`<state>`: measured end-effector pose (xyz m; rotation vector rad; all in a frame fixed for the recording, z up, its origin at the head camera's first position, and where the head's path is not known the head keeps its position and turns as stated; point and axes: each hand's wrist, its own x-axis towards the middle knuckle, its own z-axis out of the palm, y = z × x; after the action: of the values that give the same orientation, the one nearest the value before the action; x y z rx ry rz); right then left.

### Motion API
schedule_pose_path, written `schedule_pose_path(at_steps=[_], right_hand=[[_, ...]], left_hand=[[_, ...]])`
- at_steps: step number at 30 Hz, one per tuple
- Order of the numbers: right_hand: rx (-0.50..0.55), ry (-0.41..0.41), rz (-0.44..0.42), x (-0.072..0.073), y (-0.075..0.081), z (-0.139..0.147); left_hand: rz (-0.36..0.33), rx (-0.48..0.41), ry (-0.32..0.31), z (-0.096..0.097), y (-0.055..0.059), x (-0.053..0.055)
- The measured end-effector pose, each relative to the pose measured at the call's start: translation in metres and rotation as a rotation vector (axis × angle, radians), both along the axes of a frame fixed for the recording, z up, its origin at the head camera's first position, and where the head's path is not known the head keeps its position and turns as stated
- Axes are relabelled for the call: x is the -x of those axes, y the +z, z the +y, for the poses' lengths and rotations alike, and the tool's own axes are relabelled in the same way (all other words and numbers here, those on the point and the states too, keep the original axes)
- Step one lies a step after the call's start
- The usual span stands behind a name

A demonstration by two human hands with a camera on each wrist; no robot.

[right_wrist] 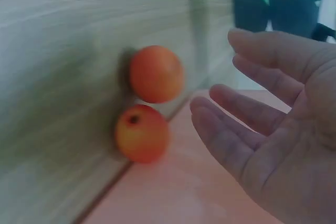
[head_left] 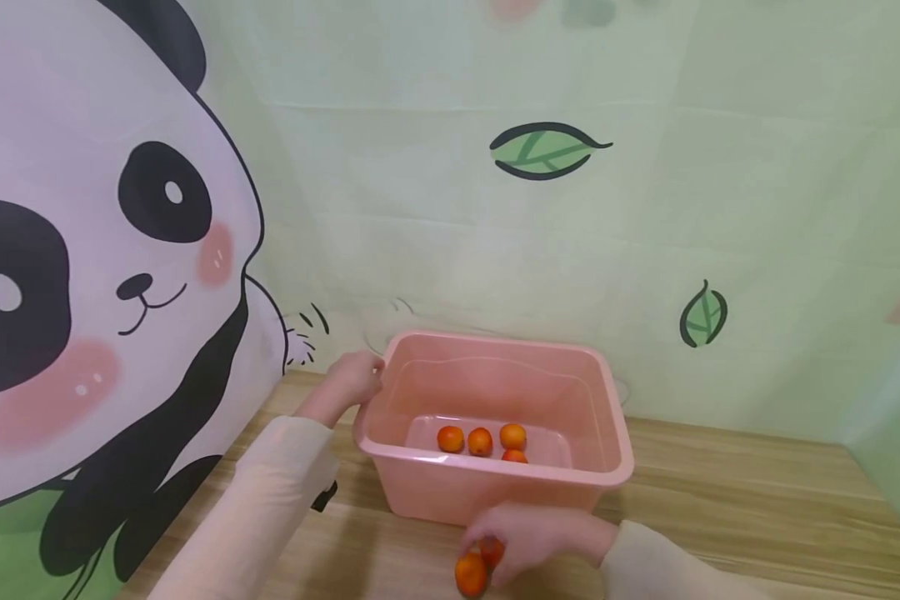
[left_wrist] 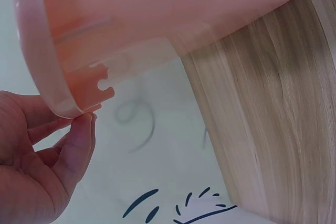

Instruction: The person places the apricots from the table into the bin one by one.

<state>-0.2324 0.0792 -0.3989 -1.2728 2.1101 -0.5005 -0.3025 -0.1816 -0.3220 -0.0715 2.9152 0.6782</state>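
A pink plastic tub point(head_left: 495, 492) stands on the wooden table, with several small orange-red round fruits point(head_left: 480, 442) on its floor. At the tub's left end my left hand point(head_left: 354, 377) pinches the rim point(left_wrist: 63, 103) between thumb and fingers. In front of the tub, two more orange-red fruits lie side by side on the table: one fruit point(right_wrist: 157, 74) and another fruit point(right_wrist: 143, 134) with a dark stem spot. My right hand point(head_left: 528, 533) is over them, its fingers point(right_wrist: 220, 140) loosely spread. The right wrist view shows a gap between fingers and fruits.
Behind the wooden table point(head_left: 757, 500) hangs a pale green cloth point(head_left: 420, 167) printed with leaves and a large panda point(head_left: 150, 250). A small black object point(head_left: 325, 497) shows beside the left sleeve.
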Motion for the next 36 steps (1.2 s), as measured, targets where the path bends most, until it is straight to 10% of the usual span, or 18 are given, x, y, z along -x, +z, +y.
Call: schedule_pose_path(at_steps=[14,30,36], right_hand=[[0.004,0.092,0.215,-0.002,-0.038,-0.018],[-0.078,0.129,0.255,0.006,-0.056,-0.025],[-0.082,0.153,0.221,0.012,-0.025,-0.026]], left_hand=[[0.008,0.005,-0.013,-0.002,-0.002,0.001],[0.009,0.008,-0.009,-0.001,-0.001,-0.001],[0.000,0.009,0.000,0.000,0.001,-0.001]])
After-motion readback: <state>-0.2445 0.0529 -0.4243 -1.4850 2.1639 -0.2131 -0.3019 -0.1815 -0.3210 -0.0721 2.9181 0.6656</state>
